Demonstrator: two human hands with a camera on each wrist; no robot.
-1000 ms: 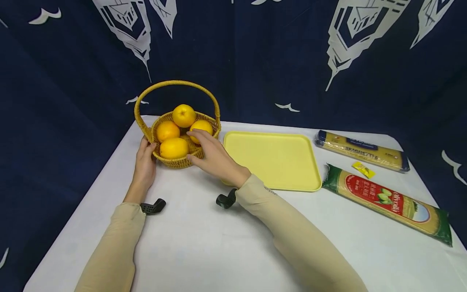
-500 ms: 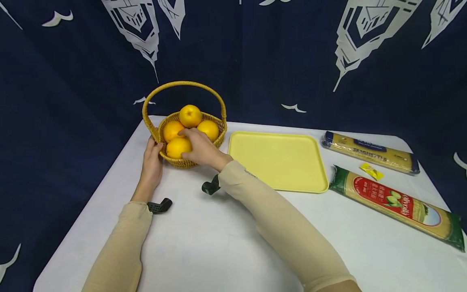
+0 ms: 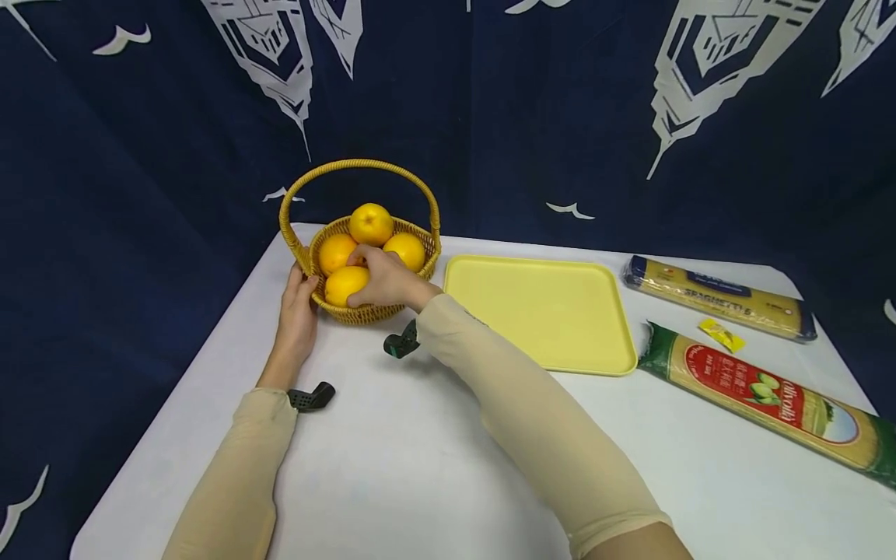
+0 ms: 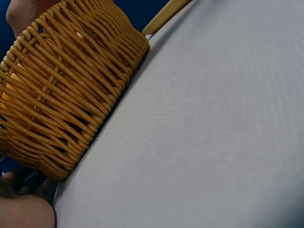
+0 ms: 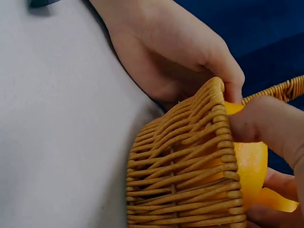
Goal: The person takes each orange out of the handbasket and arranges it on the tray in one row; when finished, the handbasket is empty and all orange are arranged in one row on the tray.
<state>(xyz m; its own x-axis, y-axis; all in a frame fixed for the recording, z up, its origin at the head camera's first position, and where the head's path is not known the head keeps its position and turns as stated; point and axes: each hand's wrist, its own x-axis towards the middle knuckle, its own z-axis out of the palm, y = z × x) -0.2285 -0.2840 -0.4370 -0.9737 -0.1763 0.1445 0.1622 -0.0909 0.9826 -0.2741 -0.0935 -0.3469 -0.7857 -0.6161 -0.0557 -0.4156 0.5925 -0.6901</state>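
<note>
In the head view, a wicker basket [image 3: 364,315] with a tall arched handle holds several oranges. My left hand [image 3: 297,319] grips its left side, and the right wrist view shows that thumb over the rim. My right hand [image 3: 388,278] reaches in from the right and holds the front orange [image 3: 344,286] between thumb and fingers. Around it sit a left orange [image 3: 336,253], a back orange [image 3: 371,224] and a right orange [image 3: 406,250]. The right wrist view shows my thumb [image 5: 270,121] against the held orange [image 5: 251,164]; part of my fingers is hidden behind the fruit.
A yellow tray [image 3: 539,315] lies just right of the basket. Farther right are a spaghetti pack [image 3: 717,298], a small yellow packet [image 3: 722,334] and a green-ended pasta pack [image 3: 773,397]. A dark blue patterned curtain [image 3: 490,124] hangs behind the white table [image 3: 406,467].
My right hand has moved left from the basket's right part onto the front orange, and its fingers have curled round it. My left hand stays at the basket. The head view has shifted slightly.
</note>
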